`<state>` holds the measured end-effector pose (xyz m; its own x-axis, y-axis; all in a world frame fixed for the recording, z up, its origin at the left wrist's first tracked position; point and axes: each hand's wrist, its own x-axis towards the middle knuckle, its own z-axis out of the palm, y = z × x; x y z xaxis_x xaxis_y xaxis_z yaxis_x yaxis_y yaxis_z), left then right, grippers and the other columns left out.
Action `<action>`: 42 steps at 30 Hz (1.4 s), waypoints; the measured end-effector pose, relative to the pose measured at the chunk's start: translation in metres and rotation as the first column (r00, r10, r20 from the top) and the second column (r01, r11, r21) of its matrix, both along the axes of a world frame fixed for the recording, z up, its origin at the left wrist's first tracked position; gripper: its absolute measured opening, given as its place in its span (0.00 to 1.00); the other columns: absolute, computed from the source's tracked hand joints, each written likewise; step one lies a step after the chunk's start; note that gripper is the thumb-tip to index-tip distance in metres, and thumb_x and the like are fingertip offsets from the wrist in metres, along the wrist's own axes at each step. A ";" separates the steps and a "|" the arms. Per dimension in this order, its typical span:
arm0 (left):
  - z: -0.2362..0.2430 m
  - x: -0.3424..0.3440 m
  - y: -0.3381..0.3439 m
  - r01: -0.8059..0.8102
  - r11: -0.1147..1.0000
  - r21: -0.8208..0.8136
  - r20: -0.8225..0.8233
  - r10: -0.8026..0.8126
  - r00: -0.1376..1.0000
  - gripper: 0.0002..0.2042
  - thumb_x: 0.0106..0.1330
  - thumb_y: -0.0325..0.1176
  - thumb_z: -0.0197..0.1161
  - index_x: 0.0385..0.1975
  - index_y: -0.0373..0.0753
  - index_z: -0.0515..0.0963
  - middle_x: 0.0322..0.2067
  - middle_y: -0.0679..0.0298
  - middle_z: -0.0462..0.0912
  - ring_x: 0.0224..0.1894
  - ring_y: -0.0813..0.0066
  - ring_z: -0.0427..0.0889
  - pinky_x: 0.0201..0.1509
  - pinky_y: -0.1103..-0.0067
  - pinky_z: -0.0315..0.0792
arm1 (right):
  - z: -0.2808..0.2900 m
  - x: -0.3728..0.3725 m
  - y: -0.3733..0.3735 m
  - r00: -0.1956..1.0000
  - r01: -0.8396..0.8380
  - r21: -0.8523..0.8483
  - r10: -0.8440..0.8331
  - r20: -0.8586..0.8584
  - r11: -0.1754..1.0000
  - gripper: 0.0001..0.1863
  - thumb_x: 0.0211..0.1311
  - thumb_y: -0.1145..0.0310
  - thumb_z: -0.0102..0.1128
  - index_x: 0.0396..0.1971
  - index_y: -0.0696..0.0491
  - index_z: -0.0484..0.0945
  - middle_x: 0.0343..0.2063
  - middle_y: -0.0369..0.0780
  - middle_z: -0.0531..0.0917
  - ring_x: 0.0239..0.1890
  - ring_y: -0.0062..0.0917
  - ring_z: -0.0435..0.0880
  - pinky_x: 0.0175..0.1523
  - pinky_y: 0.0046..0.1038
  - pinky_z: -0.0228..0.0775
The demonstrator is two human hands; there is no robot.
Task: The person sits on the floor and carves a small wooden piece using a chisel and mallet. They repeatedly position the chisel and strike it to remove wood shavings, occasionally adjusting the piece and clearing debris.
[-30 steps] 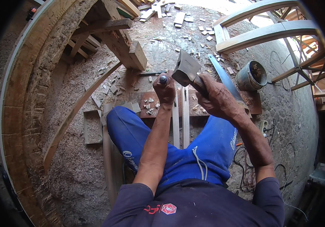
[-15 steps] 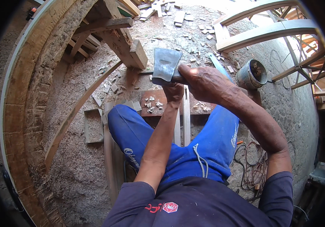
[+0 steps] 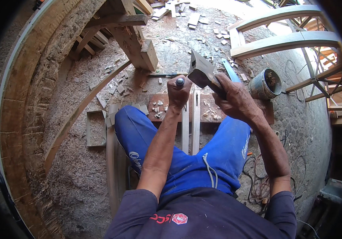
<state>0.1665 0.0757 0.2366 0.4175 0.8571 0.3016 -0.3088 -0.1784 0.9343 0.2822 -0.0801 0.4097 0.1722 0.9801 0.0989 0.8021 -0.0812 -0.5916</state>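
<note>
My left hand (image 3: 177,96) is wrapped round an upright chisel (image 3: 180,82). Only the round butt of its handle shows above the fist; the blade is hidden. In my right hand (image 3: 235,96) is the handle of a hatchet (image 3: 201,72), its head raised just right of the chisel and apart from it. Below the hands, two pale wooden bars (image 3: 195,123) lie side by side between my knees, the right one with a narrow slot near its far end. They cross a reddish-brown board (image 3: 263,113) strewn with small wood chips (image 3: 212,115).
A paint-stained bucket (image 3: 265,84) stands to the right, near a light-blue saw blade (image 3: 229,70). Curved wooden frames (image 3: 286,42) stand at the far right. A thick wooden post (image 3: 133,49) and a curved strip (image 3: 87,105) are on the left. Cables (image 3: 254,175) lie beside my right leg.
The hatchet head has moved right and tilted, away from above my left fist, uncovering the chisel's butt. My right hand has shifted right and slightly down.
</note>
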 end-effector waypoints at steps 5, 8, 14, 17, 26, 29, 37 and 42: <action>-0.014 -0.008 0.000 -0.046 0.987 -0.152 0.038 0.053 0.998 0.21 0.70 0.28 0.65 0.14 0.42 0.65 0.16 0.81 0.62 0.22 0.92 0.58 0.23 0.81 0.53 | -0.009 -0.006 0.000 0.996 0.024 0.043 -0.020 -0.081 0.999 0.18 0.62 0.72 0.60 0.51 0.55 0.69 0.31 0.57 0.81 0.38 0.58 0.83 0.41 0.51 0.73; -0.012 -0.006 0.004 -0.066 0.991 -0.120 0.058 0.073 0.996 0.20 0.69 0.26 0.64 0.14 0.41 0.66 0.17 0.81 0.63 0.22 0.92 0.59 0.23 0.82 0.53 | -0.012 -0.007 0.002 0.996 0.025 0.011 -0.024 -0.092 1.000 0.16 0.63 0.71 0.60 0.49 0.54 0.70 0.30 0.57 0.81 0.37 0.58 0.83 0.40 0.52 0.72; -0.020 0.003 0.007 -0.009 0.991 -0.137 0.082 0.020 0.996 0.19 0.66 0.25 0.66 0.15 0.41 0.65 0.18 0.79 0.63 0.24 0.91 0.60 0.24 0.82 0.54 | -0.024 -0.006 0.010 0.998 -0.011 -0.019 0.010 -0.063 1.000 0.14 0.64 0.71 0.59 0.47 0.54 0.69 0.28 0.56 0.81 0.36 0.57 0.83 0.38 0.52 0.72; -0.021 0.014 0.004 0.022 0.995 -0.100 0.173 -0.004 0.985 0.09 0.64 0.23 0.66 0.21 0.36 0.78 0.22 0.74 0.79 0.26 0.88 0.73 0.29 0.83 0.67 | -0.020 -0.001 0.017 0.999 -0.049 -0.031 0.049 -0.004 0.998 0.13 0.65 0.71 0.58 0.46 0.55 0.68 0.27 0.55 0.81 0.35 0.56 0.84 0.38 0.51 0.74; -0.060 0.018 0.013 -0.227 0.761 0.608 -0.091 0.351 0.932 0.10 0.63 0.29 0.64 0.43 0.37 0.84 0.40 0.53 0.87 0.44 0.48 0.85 0.51 0.59 0.77 | -0.014 -0.008 0.053 0.911 -0.091 -0.384 0.232 0.340 0.919 0.15 0.61 0.75 0.55 0.47 0.56 0.68 0.29 0.55 0.84 0.34 0.54 0.86 0.37 0.51 0.77; -0.040 0.023 0.019 -0.265 0.552 0.791 -0.085 0.527 0.845 0.08 0.64 0.27 0.65 0.40 0.37 0.84 0.41 0.56 0.87 0.43 0.57 0.87 0.49 0.65 0.78 | -0.007 -0.002 0.053 0.926 -0.113 -0.283 0.204 0.318 0.953 0.15 0.61 0.75 0.54 0.47 0.57 0.67 0.28 0.56 0.84 0.35 0.54 0.86 0.38 0.51 0.77; -0.019 0.028 0.007 -0.248 0.632 0.734 -0.113 0.474 0.873 0.13 0.52 0.22 0.70 0.39 0.37 0.84 0.37 0.55 0.87 0.42 0.53 0.86 0.42 0.65 0.80 | -0.023 0.014 0.056 0.943 -0.077 -0.395 0.196 0.270 0.915 0.15 0.58 0.76 0.56 0.44 0.59 0.67 0.30 0.57 0.83 0.37 0.54 0.85 0.42 0.54 0.74; -0.023 0.020 0.006 -0.089 0.992 0.095 -0.120 0.100 0.988 0.14 0.65 0.29 0.70 0.17 0.36 0.76 0.14 0.73 0.73 0.23 0.90 0.70 0.26 0.80 0.65 | 0.007 0.004 0.054 0.949 -0.110 -0.132 0.143 0.282 0.985 0.17 0.57 0.75 0.59 0.45 0.59 0.67 0.27 0.56 0.83 0.35 0.54 0.86 0.42 0.52 0.77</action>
<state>0.1863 0.0817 0.2140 0.3749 0.8667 0.3291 -0.1691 -0.2851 0.9435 0.2864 -0.0262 0.4162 0.0265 0.9996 0.0136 0.9455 -0.0207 -0.3250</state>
